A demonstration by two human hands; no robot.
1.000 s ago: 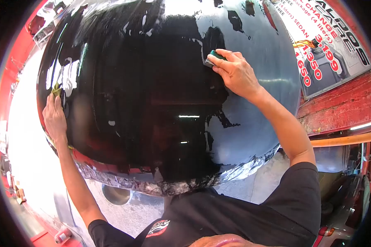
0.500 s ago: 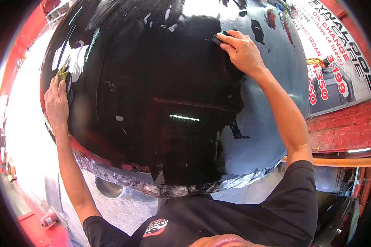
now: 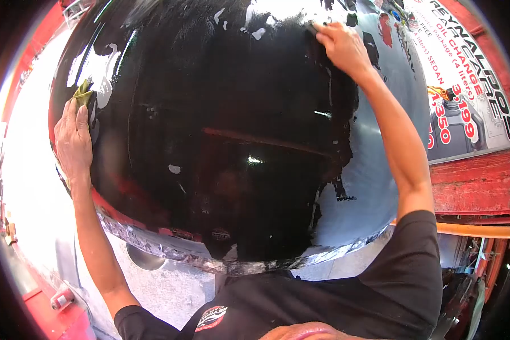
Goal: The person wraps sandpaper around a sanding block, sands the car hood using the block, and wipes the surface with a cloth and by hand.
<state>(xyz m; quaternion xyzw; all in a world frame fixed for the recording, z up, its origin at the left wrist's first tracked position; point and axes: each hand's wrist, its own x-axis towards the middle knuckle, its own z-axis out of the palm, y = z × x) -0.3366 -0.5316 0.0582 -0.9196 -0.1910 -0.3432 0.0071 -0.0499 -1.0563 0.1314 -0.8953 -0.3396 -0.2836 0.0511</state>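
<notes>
pinching a dark block (image 3: 312,29) at the far part of the wet, glossy panel (image 3: 232,170), my right hand (image 3: 345,50) mostly covers it, so i can't tell its long axis. my left hand (image 3: 73,133) grips a yellow-green cloth (image 3: 83,94) by the panel's left side, its peaked tip pointing away from me. a container is printed on the banner (image 3: 496,133) at right.

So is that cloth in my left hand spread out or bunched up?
Bunched up: a creased peak of the cloth pokes out past your left hand.
</notes>
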